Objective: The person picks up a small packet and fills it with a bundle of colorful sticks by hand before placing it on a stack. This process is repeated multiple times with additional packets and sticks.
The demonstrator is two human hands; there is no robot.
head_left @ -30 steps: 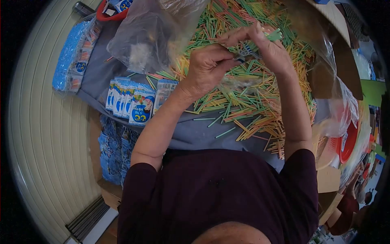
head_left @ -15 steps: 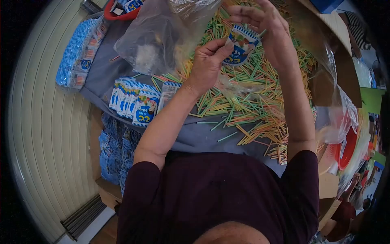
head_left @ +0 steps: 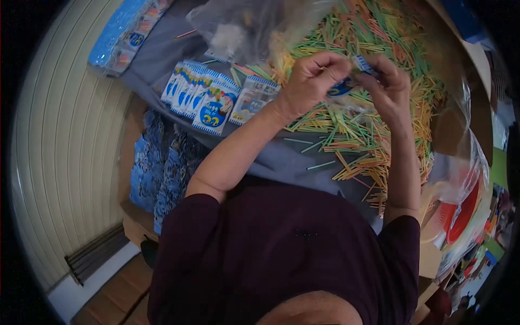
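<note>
My left hand (head_left: 314, 81) and my right hand (head_left: 383, 86) are close together above a wide heap of thin green, yellow and orange sticks (head_left: 346, 132). Between them is a small blue and white packet (head_left: 340, 88), partly hidden by my fingers. The fingers of both hands are closed on it, the right ones near its striped edge. Left of my left forearm lies an overlapping row of similar packets (head_left: 214, 108) on the grey cloth (head_left: 265, 157). A packet showing its clear side (head_left: 254, 100) lies beside that row.
A clear plastic bag (head_left: 238, 27) lies at the top. A long bundle of packets (head_left: 122, 40) is at the upper left. Below it, a cardboard box holds blue patterned wrappers (head_left: 146, 168). A red basket (head_left: 465, 214) and more clear plastic are at the right.
My right hand has come down from its raised, spread position and closed on the packet. My left hand now pinches the packet too, higher up. The view has shifted, so the table appears lower.
</note>
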